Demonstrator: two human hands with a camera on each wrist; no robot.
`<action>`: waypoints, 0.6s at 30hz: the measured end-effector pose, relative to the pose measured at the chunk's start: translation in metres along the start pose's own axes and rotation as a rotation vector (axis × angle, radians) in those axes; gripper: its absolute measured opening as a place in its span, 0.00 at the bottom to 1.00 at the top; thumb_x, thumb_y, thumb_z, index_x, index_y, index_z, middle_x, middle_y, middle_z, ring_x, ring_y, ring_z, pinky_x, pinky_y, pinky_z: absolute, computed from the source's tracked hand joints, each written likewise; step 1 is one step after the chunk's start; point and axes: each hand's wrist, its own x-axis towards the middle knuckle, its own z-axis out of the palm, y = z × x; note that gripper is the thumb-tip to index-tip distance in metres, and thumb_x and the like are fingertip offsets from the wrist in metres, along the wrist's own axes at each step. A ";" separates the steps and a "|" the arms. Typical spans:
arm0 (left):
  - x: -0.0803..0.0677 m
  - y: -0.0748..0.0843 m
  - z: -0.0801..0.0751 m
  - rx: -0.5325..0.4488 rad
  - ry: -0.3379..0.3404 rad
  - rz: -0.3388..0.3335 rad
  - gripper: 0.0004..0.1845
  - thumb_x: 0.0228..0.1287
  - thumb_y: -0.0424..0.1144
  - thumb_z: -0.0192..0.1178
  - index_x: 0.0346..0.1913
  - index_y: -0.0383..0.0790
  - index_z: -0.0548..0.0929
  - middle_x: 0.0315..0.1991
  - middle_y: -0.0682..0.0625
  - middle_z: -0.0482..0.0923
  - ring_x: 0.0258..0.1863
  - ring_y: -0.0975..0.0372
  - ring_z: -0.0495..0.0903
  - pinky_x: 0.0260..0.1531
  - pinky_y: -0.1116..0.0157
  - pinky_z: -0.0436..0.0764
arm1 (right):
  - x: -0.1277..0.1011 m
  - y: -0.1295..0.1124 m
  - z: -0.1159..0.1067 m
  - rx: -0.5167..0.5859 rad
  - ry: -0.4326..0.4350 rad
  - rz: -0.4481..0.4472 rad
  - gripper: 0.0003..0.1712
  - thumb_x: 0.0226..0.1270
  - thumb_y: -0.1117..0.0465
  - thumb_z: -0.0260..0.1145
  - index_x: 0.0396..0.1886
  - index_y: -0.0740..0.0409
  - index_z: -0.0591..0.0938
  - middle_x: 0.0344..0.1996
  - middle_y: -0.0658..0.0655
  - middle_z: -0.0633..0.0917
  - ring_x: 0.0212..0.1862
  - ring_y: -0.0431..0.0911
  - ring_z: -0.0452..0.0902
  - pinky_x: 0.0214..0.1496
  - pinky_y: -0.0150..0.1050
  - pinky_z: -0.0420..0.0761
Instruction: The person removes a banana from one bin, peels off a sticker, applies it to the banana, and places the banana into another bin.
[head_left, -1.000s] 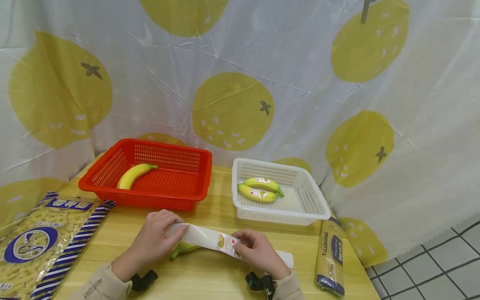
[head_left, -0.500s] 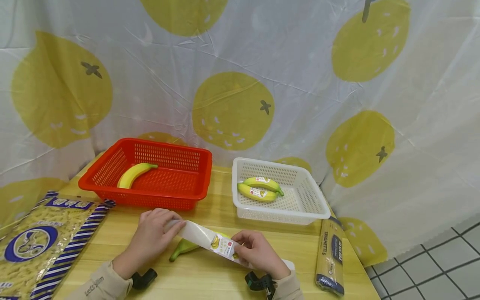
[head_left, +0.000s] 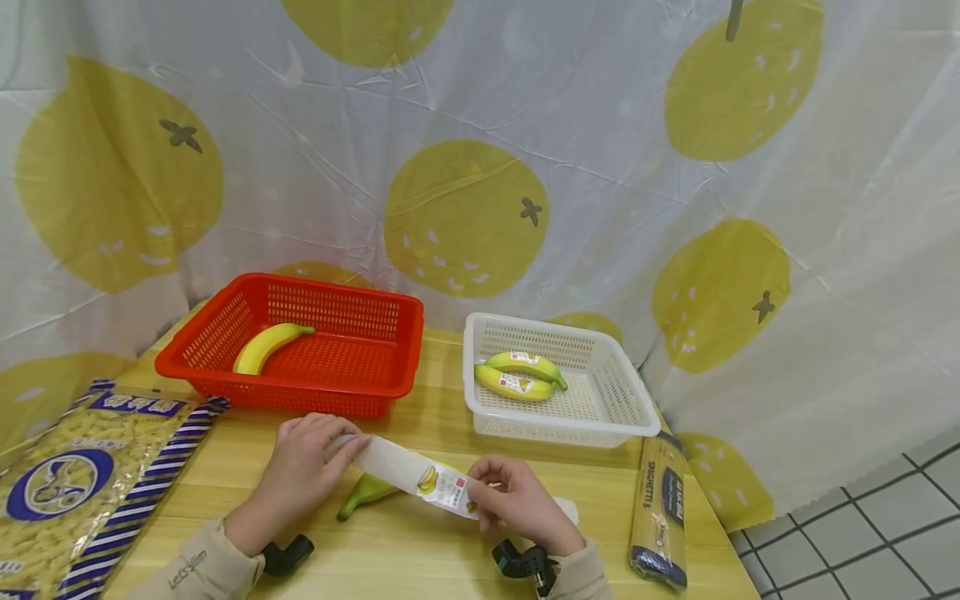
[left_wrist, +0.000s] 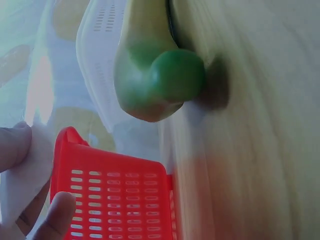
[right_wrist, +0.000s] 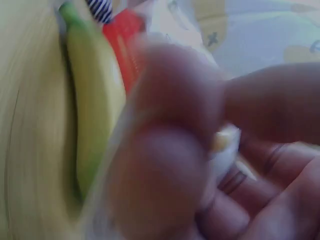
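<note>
A white strip of stickers (head_left: 401,465) printed with bananas and red marks stretches between my two hands, slanting down to the right. My left hand (head_left: 303,468) pinches its left end between thumb and fingers. Close by the printed sticker, my right hand (head_left: 519,504) pinches the strip with thumb and fingertips; a plain white tail sticks out behind that hand. Under the strip a banana (head_left: 367,493) lies on the table, mostly covered in the head view. The left wrist view shows its green stem end (left_wrist: 175,75), and the right wrist view shows its yellow side (right_wrist: 95,90).
At the back left a red basket (head_left: 300,398) holds one banana (head_left: 262,348). A white basket (head_left: 555,427) at the back right holds two bananas (head_left: 516,384) with stickers. A pasta bag (head_left: 112,475) lies left, a spaghetti pack (head_left: 660,512) right.
The printed sticker has slid slightly left, out from under the right fingers, and the strip slants more. My left hand has shifted a little up and left. Baskets and bananas stay put.
</note>
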 end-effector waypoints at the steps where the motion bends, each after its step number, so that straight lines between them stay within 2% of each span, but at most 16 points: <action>1: 0.000 0.000 0.000 0.004 -0.008 -0.011 0.08 0.58 0.38 0.76 0.32 0.54 0.85 0.31 0.62 0.84 0.38 0.61 0.79 0.48 0.50 0.65 | 0.001 0.000 0.000 0.028 -0.004 -0.015 0.14 0.77 0.57 0.65 0.47 0.66 0.80 0.27 0.54 0.83 0.22 0.39 0.79 0.26 0.31 0.80; 5: -0.001 -0.002 0.002 0.032 -0.064 -0.061 0.07 0.60 0.41 0.75 0.37 0.52 0.86 0.35 0.58 0.86 0.41 0.57 0.81 0.47 0.48 0.66 | 0.004 0.001 0.003 0.119 0.022 -0.069 0.16 0.77 0.59 0.64 0.49 0.71 0.78 0.31 0.53 0.83 0.26 0.39 0.80 0.31 0.33 0.81; 8: -0.003 -0.003 0.004 0.055 -0.052 -0.035 0.16 0.57 0.43 0.77 0.48 0.48 0.86 0.44 0.53 0.86 0.47 0.53 0.81 0.47 0.48 0.68 | 0.007 0.002 0.009 0.158 0.090 -0.084 0.16 0.75 0.59 0.66 0.47 0.71 0.78 0.31 0.52 0.84 0.26 0.40 0.80 0.32 0.33 0.82; 9: -0.003 -0.003 0.004 0.047 -0.028 0.001 0.20 0.57 0.43 0.77 0.51 0.47 0.86 0.47 0.51 0.85 0.49 0.52 0.80 0.47 0.47 0.68 | 0.008 0.001 0.011 0.166 0.119 -0.089 0.17 0.75 0.59 0.67 0.46 0.71 0.78 0.31 0.52 0.84 0.26 0.40 0.80 0.31 0.33 0.82; 11: -0.003 -0.001 0.006 0.019 0.038 0.099 0.22 0.62 0.50 0.74 0.55 0.45 0.85 0.52 0.48 0.83 0.55 0.49 0.77 0.48 0.47 0.66 | 0.010 0.001 0.016 0.180 0.179 -0.099 0.16 0.74 0.59 0.68 0.45 0.71 0.78 0.30 0.52 0.84 0.24 0.40 0.80 0.29 0.33 0.81; 14: -0.002 0.006 0.008 -0.057 0.144 0.274 0.18 0.72 0.55 0.63 0.51 0.45 0.88 0.51 0.48 0.83 0.55 0.49 0.76 0.49 0.51 0.65 | 0.012 0.000 0.025 0.194 0.239 -0.112 0.16 0.73 0.60 0.69 0.43 0.71 0.78 0.28 0.53 0.84 0.22 0.40 0.79 0.27 0.33 0.80; 16: -0.003 0.013 0.011 -0.119 0.144 0.356 0.18 0.76 0.56 0.58 0.47 0.47 0.89 0.47 0.53 0.84 0.51 0.55 0.79 0.52 0.58 0.67 | 0.013 -0.001 0.033 0.200 0.252 -0.113 0.15 0.73 0.60 0.69 0.43 0.71 0.79 0.29 0.53 0.85 0.21 0.40 0.79 0.27 0.33 0.80; 18: -0.006 0.019 0.013 -0.175 0.094 0.400 0.10 0.71 0.51 0.66 0.44 0.49 0.89 0.42 0.59 0.85 0.44 0.63 0.81 0.49 0.67 0.72 | 0.015 -0.001 0.042 0.205 0.242 -0.124 0.14 0.73 0.61 0.69 0.43 0.70 0.79 0.29 0.55 0.85 0.21 0.39 0.78 0.27 0.33 0.81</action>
